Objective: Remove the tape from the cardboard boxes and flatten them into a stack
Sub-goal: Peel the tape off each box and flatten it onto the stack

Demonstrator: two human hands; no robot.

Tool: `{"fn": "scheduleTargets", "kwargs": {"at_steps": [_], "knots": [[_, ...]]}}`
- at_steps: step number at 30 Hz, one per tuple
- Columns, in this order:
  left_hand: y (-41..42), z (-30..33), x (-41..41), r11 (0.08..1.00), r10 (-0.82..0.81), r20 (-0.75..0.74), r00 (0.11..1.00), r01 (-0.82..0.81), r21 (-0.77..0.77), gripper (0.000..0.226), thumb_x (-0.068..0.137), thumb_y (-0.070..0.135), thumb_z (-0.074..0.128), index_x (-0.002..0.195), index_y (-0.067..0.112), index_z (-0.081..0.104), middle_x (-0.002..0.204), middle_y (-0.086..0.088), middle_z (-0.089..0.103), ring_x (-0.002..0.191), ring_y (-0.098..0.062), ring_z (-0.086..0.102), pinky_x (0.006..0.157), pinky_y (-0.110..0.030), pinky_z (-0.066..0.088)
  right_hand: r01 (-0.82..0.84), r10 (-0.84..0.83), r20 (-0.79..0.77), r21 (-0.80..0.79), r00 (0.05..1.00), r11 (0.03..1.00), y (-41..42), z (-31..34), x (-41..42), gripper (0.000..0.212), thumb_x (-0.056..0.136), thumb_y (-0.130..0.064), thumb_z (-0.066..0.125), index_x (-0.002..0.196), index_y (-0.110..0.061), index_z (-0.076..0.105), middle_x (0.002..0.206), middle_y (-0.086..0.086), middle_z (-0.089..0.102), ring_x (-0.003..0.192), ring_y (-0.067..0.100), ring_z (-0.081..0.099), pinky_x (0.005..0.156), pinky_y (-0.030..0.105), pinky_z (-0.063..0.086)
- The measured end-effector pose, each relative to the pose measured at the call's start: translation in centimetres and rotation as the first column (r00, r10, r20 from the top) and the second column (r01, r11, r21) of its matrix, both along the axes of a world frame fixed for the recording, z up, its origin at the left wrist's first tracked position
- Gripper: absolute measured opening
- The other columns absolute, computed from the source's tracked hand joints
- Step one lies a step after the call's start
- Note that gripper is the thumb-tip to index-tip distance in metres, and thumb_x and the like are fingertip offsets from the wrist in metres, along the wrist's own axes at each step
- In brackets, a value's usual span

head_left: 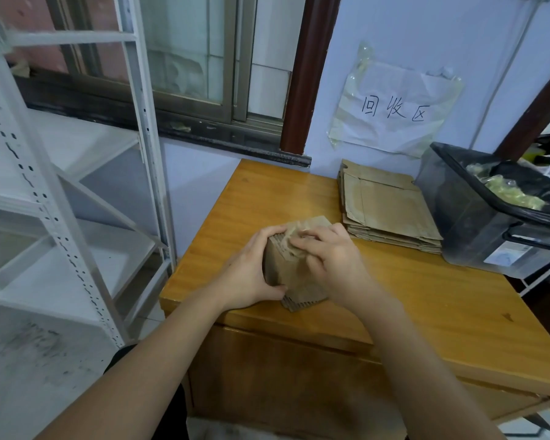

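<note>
Together, the left hand [251, 274] grips the small cardboard box [294, 274] by its side on the wooden counter [426, 296], fingers curled round it, while the right hand [329, 260] pinches crinkled tape [294, 238] at its top, near the flattened stack [391, 208].

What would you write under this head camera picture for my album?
Two hands, left hand and right hand, grip a small cardboard box on a wooden table.
</note>
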State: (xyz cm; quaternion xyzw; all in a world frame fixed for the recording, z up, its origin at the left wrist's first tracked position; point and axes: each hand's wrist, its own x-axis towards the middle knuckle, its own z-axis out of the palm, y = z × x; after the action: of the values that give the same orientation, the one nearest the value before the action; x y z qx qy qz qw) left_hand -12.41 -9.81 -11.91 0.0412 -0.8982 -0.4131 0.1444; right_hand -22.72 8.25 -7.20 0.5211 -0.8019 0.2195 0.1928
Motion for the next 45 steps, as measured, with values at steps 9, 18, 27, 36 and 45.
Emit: {"fn": "scheduleTargets", "kwargs": {"at_steps": [9,18,27,36,45], "knots": [[0.0,-0.1,-0.1,1.0,0.003,0.028,1.0,-0.003,-0.007,0.105,0.069,0.042,0.091,0.143,0.058,0.019,0.142,0.023,0.041,0.124,-0.009,0.051,0.099,-0.035,0.05,-0.074,0.051,0.505,0.026,0.861,0.997,1.8,3.4,-1.5,0.031,0.106,-0.042,0.048,0.127,-0.036,0.07,0.13,-0.029,0.062,0.122,0.002,0.052,0.105,0.031,0.041],[0.1,0.0,0.0,0.999,0.005,0.03,1.0,-0.004,-0.039,0.106,0.068,0.043,0.091,0.147,0.052,0.021,0.144,0.019,0.041,0.124,-0.011,0.051,0.1,-0.042,0.051,-0.025,-0.012,0.473,0.072,0.881,0.997,-0.8,2.6,-1.4,0.021,0.085,-0.038,0.08,0.104,-0.031,0.074,0.101,-0.009,0.059,0.102,0.012,0.05,0.083,0.024,0.039],[0.1,0.1,0.1,0.999,-0.007,0.022,1.0,0.008,-0.034,0.107,0.069,0.041,0.091,0.143,0.063,0.017,0.143,0.026,0.037,0.124,-0.009,0.051,0.1,-0.041,0.051,0.109,-0.092,0.411,-0.017,0.907,0.994,-1.5,2.0,-0.4,0.01,0.099,-0.023,0.064,0.089,-0.022,0.063,0.093,-0.007,0.058,0.088,0.01,0.054,0.076,0.028,0.043],[0.0,0.2,0.3,0.999,-0.043,0.009,0.999,0.043,-0.031,0.105,0.07,0.039,0.091,0.146,0.058,0.021,0.144,0.026,0.037,0.125,-0.003,0.048,0.101,-0.034,0.05,0.107,-0.066,0.236,-0.168,0.97,0.98,-0.5,1.6,-0.6,0.011,0.091,-0.012,0.073,0.089,-0.015,0.063,0.087,-0.006,0.063,0.069,0.007,0.053,0.063,0.023,0.044],[0.3,0.1,0.2,1.0,0.0,-0.019,1.0,0.0,0.022,0.085,0.075,0.062,0.084,0.14,0.06,0.029,0.14,0.03,0.04,0.125,-0.004,0.048,0.1,-0.037,0.049,0.02,0.069,0.372,-0.232,0.926,0.972,0.3,1.7,-1.0,0.021,0.094,-0.004,0.069,0.104,-0.02,0.078,0.097,-0.015,0.074,0.093,0.003,0.069,0.081,0.019,0.054]]}}
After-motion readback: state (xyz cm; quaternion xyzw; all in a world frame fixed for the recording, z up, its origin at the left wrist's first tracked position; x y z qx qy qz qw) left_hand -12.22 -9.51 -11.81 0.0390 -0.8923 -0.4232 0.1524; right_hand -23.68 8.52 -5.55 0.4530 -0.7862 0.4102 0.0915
